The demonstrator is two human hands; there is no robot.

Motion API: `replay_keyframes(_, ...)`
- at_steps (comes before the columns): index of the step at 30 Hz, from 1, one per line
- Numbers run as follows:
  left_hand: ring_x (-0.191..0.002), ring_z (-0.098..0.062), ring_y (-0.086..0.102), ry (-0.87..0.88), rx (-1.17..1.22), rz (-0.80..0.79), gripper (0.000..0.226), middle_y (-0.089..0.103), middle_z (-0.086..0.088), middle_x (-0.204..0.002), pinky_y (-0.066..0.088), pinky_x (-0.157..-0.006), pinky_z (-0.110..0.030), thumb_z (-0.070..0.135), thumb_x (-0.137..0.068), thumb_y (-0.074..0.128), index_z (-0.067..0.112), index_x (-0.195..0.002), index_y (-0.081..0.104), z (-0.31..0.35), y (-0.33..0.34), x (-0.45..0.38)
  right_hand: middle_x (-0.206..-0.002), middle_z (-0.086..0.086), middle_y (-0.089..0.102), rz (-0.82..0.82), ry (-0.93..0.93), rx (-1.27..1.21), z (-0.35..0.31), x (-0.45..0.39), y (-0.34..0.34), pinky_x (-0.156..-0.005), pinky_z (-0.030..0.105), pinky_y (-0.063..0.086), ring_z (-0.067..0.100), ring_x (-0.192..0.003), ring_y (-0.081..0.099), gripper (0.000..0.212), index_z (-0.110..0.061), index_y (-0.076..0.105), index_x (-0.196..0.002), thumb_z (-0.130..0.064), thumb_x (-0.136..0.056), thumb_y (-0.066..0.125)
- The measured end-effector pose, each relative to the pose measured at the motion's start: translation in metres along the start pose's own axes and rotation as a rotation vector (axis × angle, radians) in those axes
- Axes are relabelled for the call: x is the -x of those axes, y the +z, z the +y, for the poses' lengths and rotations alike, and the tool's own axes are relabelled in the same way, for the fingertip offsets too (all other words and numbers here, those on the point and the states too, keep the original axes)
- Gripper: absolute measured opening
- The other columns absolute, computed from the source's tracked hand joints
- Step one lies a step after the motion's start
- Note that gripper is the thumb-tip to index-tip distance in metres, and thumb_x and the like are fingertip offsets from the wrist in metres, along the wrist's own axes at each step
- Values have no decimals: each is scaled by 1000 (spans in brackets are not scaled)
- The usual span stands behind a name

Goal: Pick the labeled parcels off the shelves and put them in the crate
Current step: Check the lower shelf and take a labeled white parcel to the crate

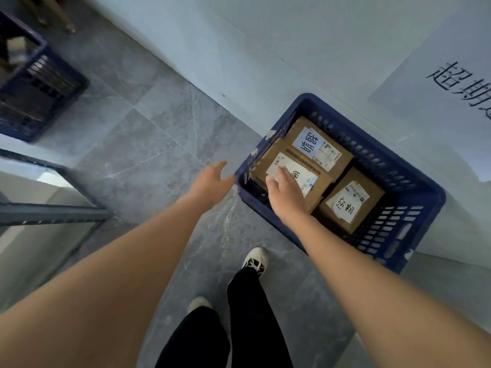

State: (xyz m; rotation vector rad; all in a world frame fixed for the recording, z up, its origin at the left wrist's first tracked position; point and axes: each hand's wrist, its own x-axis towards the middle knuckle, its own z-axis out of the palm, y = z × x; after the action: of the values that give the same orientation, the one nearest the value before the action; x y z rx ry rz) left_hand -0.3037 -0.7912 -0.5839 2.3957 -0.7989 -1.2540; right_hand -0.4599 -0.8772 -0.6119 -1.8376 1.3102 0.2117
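Now right hand [285, 193] fingers flat on parcel [289, 173] in crate [398, 229]; left hand [210, 181] loose, empty. Risk: parcel sits tilted on neighbours, may slide when released.

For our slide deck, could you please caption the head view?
Right hand rests on a parcel in the blue crate; left hand open beside it.

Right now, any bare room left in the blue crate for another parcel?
Little. Three labeled cardboard parcels nearly fill the blue crate: far parcel, middle parcel under the right hand, near parcel. Only dark gaps show along the walls. Bare grey floor lies beside the crate, under the open left hand.
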Motion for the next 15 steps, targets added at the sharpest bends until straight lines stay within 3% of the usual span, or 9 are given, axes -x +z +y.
replay_keyframes(8,-144,-26,27,-59,-71,94,61,28,-10,-157,23,-118,-38,41,-100,40,10,-151,27,-120,-61,74,-166,1,11,-141,-179,291,-86,49,77,-123,44,9,18,-153,6,59,-16,16,-158,-43,-105,26)
replay_keyframes(15,-135,-32,38,-247,-50,257,57,39,-15,-149,32,-111,-41,42,-98,37,9,-145,37,-254,-122,179,-165,4,12,-287,-408,511,-194,116,183,-122,41,10,21,-152,9,58,-13,17,-157,-41,-106,25)
